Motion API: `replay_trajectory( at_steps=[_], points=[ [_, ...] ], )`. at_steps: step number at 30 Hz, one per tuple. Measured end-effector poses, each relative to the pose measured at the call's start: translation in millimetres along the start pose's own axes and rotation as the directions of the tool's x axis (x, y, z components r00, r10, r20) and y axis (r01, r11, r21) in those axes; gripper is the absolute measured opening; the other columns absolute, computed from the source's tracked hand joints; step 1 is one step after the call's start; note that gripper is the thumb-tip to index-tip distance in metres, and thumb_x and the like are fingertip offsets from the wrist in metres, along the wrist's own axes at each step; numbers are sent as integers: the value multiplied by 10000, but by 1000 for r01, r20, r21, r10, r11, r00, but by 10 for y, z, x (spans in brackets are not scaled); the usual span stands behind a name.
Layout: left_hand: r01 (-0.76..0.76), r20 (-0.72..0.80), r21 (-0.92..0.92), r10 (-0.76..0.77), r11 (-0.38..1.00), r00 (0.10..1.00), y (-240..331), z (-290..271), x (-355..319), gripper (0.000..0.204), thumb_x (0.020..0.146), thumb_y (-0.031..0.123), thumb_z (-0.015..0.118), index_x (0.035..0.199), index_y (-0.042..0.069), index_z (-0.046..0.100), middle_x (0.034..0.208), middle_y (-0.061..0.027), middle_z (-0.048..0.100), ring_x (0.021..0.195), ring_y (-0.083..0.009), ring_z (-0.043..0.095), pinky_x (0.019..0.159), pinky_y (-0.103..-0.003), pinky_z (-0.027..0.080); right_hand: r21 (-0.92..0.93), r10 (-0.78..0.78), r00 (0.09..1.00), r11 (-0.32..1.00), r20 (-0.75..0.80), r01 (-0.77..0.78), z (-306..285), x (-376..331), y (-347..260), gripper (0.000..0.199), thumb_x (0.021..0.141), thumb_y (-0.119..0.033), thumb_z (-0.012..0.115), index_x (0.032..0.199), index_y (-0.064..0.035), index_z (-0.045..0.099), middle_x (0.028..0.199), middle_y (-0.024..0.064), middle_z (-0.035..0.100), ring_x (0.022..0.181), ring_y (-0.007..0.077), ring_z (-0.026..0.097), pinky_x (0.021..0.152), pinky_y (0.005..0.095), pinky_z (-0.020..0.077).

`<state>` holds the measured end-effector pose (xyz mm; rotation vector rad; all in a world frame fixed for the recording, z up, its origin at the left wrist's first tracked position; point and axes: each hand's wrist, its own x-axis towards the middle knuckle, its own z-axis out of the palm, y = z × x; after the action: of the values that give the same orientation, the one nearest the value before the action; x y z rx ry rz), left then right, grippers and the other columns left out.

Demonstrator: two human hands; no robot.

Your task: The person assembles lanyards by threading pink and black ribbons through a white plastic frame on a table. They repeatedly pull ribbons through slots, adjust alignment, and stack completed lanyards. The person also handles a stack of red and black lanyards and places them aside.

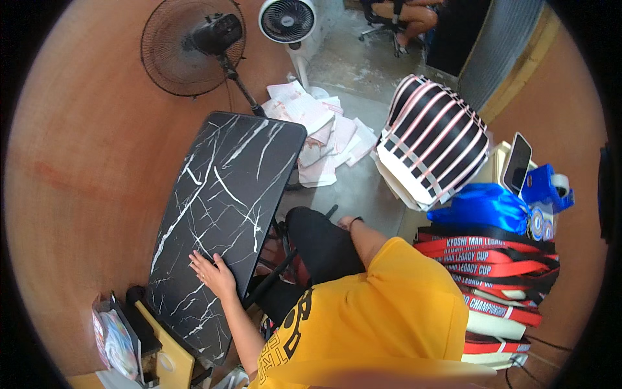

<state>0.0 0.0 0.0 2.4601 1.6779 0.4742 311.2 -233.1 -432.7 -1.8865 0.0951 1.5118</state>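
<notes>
Left grip (215, 275) spread wide, palm down on black marbled table (223, 185); right grip (346, 222) beside black-clad leg (322, 245), its state unclear.

Brown walls (78, 136) flank a patchy grey floor (353, 68).

Far beyond the left fingers (203, 264), a seated person (419, 19) is cut off; below-right of those fingers, a brownish strip (389, 375) blurs.

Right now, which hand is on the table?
The left hand, laid palm-down on the black, white-veined table; the right hand is off it, beside the dark trousers.
</notes>
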Motion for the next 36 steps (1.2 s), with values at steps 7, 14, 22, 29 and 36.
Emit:
replay_trajectory(
  at_steps=[7,14,22,29,36],
  points=[
    [-4,9,47,4,999,1000,22,25,-58,666,1024,431,398,1552,77,202,1617,-179,171,1484,-397,157,1180,-542,162,-335,-26,825,921,-564,-200,-951,-1045,384,314,917,-178,481,1089,-44,708,1111,223,689,1052,307,676,849,475,537],
    [-25,-25,35,25,999,999,-49,78,-48,660,1025,440,400,1548,80,221,1613,-178,187,1477,-401,178,1174,-548,175,-212,-44,779,971,-625,-115,-730,-1672,299,335,926,-149,475,1201,-57,641,1263,170,630,1192,348,588,1004,460,468],
    [-39,-16,29,40,999,999,-167,78,-29,643,1024,440,404,1539,85,254,1608,-182,199,1472,-402,198,1166,-564,192,-868,-875,46,483,-481,113,-718,-2941,-1176,373,770,-67,586,1134,-145,603,1172,80,555,1109,285,510,922,459,385],
    [-41,-1,-44,41,998,999,-157,91,-35,602,1028,437,392,1517,92,320,1609,-177,198,1474,-397,195,1166,-580,175,-724,-787,-254,617,-563,-308,-1199,-3648,-1538,406,829,-119,592,1232,-168,595,1408,92,449,1283,294,436,1030,576,310],
    [-56,12,-115,58,992,998,-206,124,-27,584,1032,444,378,1496,90,367,1612,-169,198,1484,-381,175,1173,-575,134,-733,-716,-166,673,-678,93,-1415,-4016,-1572,75,839,-111,577,862,-61,628,833,179,666,787,385,653,712,496,522]
  ],
)
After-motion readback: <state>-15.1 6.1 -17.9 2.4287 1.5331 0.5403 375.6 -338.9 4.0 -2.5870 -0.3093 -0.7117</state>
